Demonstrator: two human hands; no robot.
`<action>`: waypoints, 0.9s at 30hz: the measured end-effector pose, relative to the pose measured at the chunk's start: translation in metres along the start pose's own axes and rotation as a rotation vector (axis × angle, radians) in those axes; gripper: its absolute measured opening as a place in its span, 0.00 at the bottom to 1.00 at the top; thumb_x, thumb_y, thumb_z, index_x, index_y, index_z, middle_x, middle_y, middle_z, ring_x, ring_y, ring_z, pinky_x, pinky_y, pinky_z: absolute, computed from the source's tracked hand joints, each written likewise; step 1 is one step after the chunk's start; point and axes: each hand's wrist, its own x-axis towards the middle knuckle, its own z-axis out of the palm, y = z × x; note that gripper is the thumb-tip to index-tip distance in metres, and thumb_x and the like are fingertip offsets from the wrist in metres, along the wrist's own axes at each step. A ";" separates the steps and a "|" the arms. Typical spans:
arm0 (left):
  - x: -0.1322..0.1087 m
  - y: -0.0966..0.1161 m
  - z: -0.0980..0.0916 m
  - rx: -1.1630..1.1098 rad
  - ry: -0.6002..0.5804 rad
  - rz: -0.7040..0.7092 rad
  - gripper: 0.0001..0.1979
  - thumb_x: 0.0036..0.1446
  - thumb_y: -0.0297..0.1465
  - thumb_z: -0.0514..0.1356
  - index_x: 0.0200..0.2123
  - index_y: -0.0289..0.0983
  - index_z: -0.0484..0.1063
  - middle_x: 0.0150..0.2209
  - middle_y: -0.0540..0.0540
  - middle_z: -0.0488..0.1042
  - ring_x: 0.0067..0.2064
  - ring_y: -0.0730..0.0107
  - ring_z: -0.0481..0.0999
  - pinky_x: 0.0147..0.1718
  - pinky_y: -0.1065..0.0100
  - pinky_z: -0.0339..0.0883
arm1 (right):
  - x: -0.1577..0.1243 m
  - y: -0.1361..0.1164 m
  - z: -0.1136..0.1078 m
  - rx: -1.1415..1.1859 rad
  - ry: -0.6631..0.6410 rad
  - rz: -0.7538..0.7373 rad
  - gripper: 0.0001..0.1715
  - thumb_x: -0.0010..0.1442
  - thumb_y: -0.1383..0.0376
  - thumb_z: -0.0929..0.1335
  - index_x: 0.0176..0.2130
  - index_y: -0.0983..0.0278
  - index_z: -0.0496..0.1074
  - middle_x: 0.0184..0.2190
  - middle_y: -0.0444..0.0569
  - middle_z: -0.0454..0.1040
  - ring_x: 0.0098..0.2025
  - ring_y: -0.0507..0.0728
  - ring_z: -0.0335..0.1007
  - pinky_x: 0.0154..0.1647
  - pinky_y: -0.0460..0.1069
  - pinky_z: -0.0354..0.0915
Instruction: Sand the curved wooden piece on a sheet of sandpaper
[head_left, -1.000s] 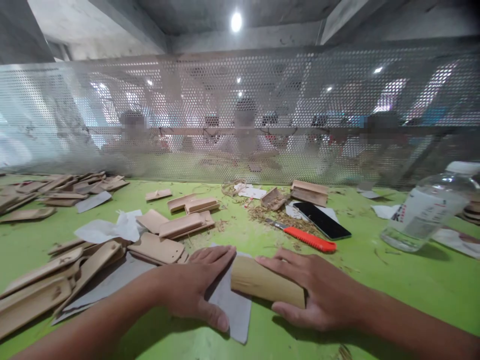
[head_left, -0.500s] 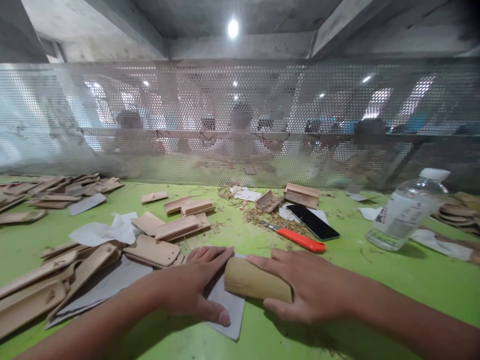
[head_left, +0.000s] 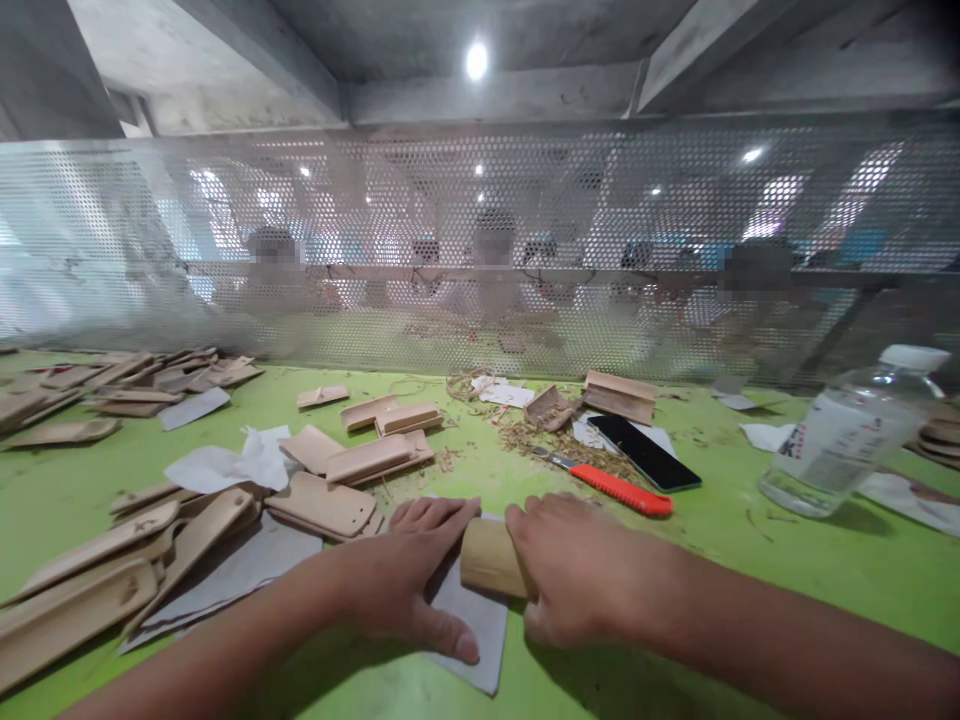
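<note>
Green table (head_left: 750, 590): knife (head_left: 609, 486), phone (head_left: 645, 452) (beyond hands), bottle (head_left: 844, 432) right.

One bottle (head_left: 847, 440), one phone (head_left: 645, 452), one orange-handled knife (head_left: 609, 486), two hands.

Our right hand (head_left: 577, 580) has slid left along the bamboo piece (head_left: 487, 557), now covering most of it, closer to our left hand (head_left: 405, 580).

Bamboo piece (head_left: 489, 556) lies on the paper sheet (head_left: 472, 630) at the near table (head_left: 750, 570) edge, between left hand (head_left: 405, 580) and right hand (head_left: 581, 575). Wood slats (head_left: 330, 500) left and behind. Knife (head_left: 611, 488) behind right hand, phone (head_left: 646, 452) beyond it. Bottle (head_left: 844, 435) far right. Mesh screen (head_left: 480, 250) along the back.
</note>
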 end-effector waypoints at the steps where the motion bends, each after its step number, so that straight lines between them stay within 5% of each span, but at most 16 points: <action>1: 0.000 -0.001 0.001 -0.006 0.006 0.003 0.66 0.50 0.63 0.66 0.77 0.35 0.38 0.75 0.29 0.46 0.75 0.32 0.42 0.70 0.39 0.42 | 0.002 0.000 0.003 -0.004 0.008 -0.004 0.26 0.50 0.63 0.74 0.48 0.71 0.78 0.42 0.66 0.81 0.42 0.72 0.80 0.40 0.59 0.72; 7: 0.002 -0.005 0.004 -0.021 0.045 0.028 0.66 0.50 0.64 0.65 0.77 0.36 0.37 0.74 0.27 0.49 0.74 0.30 0.45 0.69 0.37 0.43 | 0.008 0.009 0.010 -0.097 0.061 -0.078 0.25 0.57 0.65 0.71 0.55 0.67 0.73 0.46 0.65 0.79 0.45 0.73 0.79 0.42 0.59 0.70; 13: 0.001 -0.004 0.004 -0.005 -0.022 -0.008 0.70 0.51 0.65 0.63 0.76 0.28 0.30 0.76 0.23 0.36 0.76 0.33 0.35 0.70 0.39 0.37 | 0.001 0.003 0.016 -0.144 0.074 -0.125 0.29 0.56 0.63 0.72 0.56 0.68 0.72 0.39 0.64 0.81 0.39 0.73 0.80 0.36 0.58 0.69; 22: -0.001 -0.007 0.007 0.069 -0.040 0.034 0.65 0.54 0.66 0.60 0.77 0.32 0.35 0.76 0.27 0.37 0.76 0.36 0.36 0.71 0.41 0.37 | -0.002 0.001 0.013 -0.155 0.047 -0.117 0.36 0.53 0.64 0.73 0.61 0.68 0.70 0.41 0.65 0.80 0.39 0.72 0.80 0.35 0.57 0.69; 27: 0.001 -0.011 0.007 0.083 -0.070 0.024 0.70 0.48 0.69 0.61 0.77 0.31 0.34 0.76 0.26 0.34 0.76 0.32 0.34 0.69 0.36 0.35 | -0.008 0.000 0.016 -0.142 0.045 -0.086 0.29 0.56 0.62 0.71 0.56 0.68 0.72 0.41 0.64 0.81 0.39 0.72 0.80 0.35 0.57 0.68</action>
